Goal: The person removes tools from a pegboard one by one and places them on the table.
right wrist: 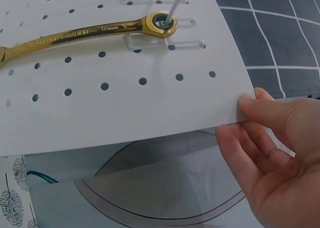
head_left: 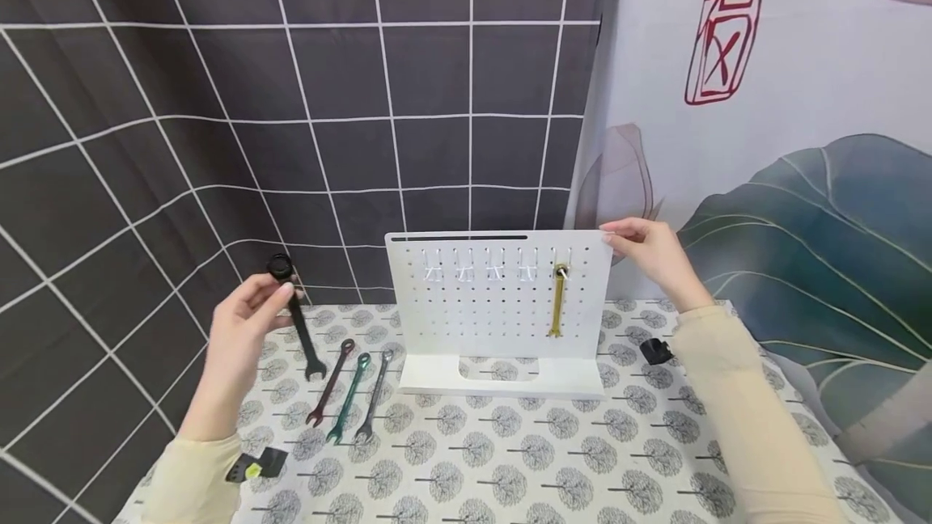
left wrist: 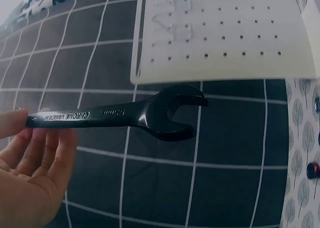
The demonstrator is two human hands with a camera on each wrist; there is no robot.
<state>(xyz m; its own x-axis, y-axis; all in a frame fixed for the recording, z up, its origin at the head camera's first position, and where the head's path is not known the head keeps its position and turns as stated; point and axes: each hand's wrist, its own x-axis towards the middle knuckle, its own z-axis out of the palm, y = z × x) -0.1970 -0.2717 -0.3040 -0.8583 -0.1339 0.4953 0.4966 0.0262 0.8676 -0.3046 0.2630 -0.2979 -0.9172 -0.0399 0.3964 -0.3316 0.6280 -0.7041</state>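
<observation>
Left hand grips black wrench (only left wrist view shows its lettering); right hand pinches pegboard.

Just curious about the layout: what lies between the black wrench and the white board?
The head view shows a dark red wrench, a green wrench and a gray wrench lying there on the tablecloth.

The person's 2 arms reach forward, well apart. The left arm rises from the lower left, its left hand lifted, thumb pinching against bent fingers. The right arm stretches farther out, its right hand angled leftward, also pinching. Sleeves leave both wrists bare.
</observation>
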